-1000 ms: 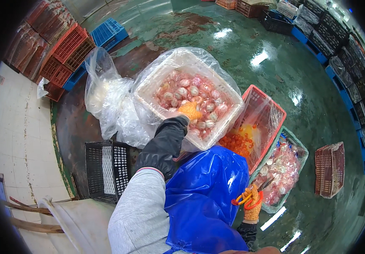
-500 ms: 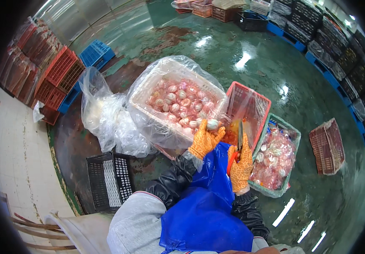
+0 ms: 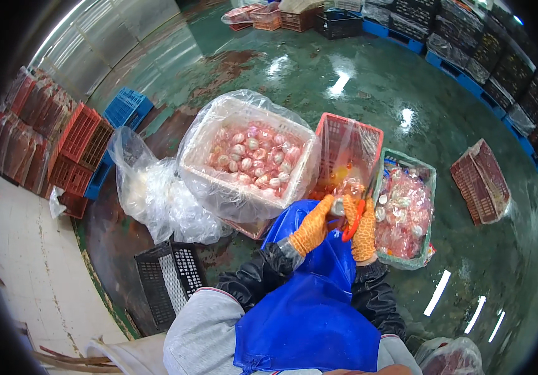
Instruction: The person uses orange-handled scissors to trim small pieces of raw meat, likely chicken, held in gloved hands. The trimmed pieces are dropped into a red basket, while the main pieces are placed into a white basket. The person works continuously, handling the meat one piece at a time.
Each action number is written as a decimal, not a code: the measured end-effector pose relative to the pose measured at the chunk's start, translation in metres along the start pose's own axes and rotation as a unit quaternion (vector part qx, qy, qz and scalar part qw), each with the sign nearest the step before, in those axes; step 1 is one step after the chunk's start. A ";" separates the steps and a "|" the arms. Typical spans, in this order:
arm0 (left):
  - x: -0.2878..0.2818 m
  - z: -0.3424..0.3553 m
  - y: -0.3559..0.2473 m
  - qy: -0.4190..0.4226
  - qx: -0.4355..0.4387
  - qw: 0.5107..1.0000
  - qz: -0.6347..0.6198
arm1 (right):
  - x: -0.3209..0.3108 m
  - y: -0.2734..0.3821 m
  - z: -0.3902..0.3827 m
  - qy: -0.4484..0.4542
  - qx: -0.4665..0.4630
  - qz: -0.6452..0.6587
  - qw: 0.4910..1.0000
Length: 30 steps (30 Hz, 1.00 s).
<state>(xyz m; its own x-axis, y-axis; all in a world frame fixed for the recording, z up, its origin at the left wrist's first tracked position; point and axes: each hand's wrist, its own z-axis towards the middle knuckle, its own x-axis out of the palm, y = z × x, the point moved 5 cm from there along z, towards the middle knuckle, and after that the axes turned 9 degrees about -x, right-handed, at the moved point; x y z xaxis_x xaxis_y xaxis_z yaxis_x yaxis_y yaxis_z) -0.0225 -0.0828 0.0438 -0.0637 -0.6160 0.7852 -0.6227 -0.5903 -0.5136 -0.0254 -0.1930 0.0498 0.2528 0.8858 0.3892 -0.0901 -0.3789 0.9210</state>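
- The person's left hand (image 3: 311, 230), in an orange patterned glove, is partly curled, thumb and fingertips nearly closed around a pale rounded piece (image 3: 337, 207); from the apron, this piece lies toward 12 o'clock, just short of the red crate.
- The person's right hand (image 3: 364, 236), gloved alike and near the left one at its 3 o'clock, has its fingers bent around orange-handled scissors (image 3: 350, 231); how far the blades are parted cannot be told.
- Both forearms wear black sleeve covers (image 3: 378, 297) and reach in from 6 o'clock over a blue apron (image 3: 306, 315).
- From the hands, at 10 o'clock, stands a white basket (image 3: 307, 164) lined with clear plastic and filled with pink-and-white round pieces (image 3: 253, 153).
- At 12 o'clock is a red crate (image 3: 344, 132), also lined, with orange round bits (image 3: 331, 183) at its near end.
- At 3 o'clock, beside the red crate, a green crate (image 3: 433, 203) holds more pink-and-white pieces in plastic.
- At 9 o'clock, bunched clear plastic bags (image 3: 178, 203) lie on the wet green floor (image 3: 281, 78).
- At 8 o'clock sits a black crate (image 3: 156, 284); farther out, between 2 and 3 o'clock, a brownish-red crate (image 3: 481, 181).
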 end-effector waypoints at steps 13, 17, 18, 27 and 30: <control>0.012 -0.029 -0.013 -0.121 -0.053 0.939 0.317 | 0.024 0.030 -0.016 0.077 -0.049 0.000 0.996; 0.004 -0.019 -0.018 -0.156 -0.005 0.953 0.261 | 0.018 0.020 -0.007 0.062 0.048 0.028 0.997; 0.000 -0.014 -0.024 -0.171 0.031 0.952 0.252 | 0.002 0.001 -0.003 0.051 0.093 0.050 0.993; -0.070 0.010 -0.065 -0.296 0.252 0.887 0.249 | 0.016 0.006 -0.054 0.223 0.055 -0.302 0.925; -0.022 -0.008 -0.064 -0.322 0.224 0.803 0.449 | 0.030 0.021 -0.050 0.222 0.007 -0.319 0.921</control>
<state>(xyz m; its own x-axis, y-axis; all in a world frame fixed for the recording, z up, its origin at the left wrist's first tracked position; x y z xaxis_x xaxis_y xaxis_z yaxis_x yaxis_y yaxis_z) 0.0127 -0.0275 0.0618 0.1768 -0.9548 -0.2389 -0.1998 0.2029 -0.9586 -0.0677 -0.1605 0.0814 -0.1701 0.9503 -0.2608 -0.0465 0.2567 0.9654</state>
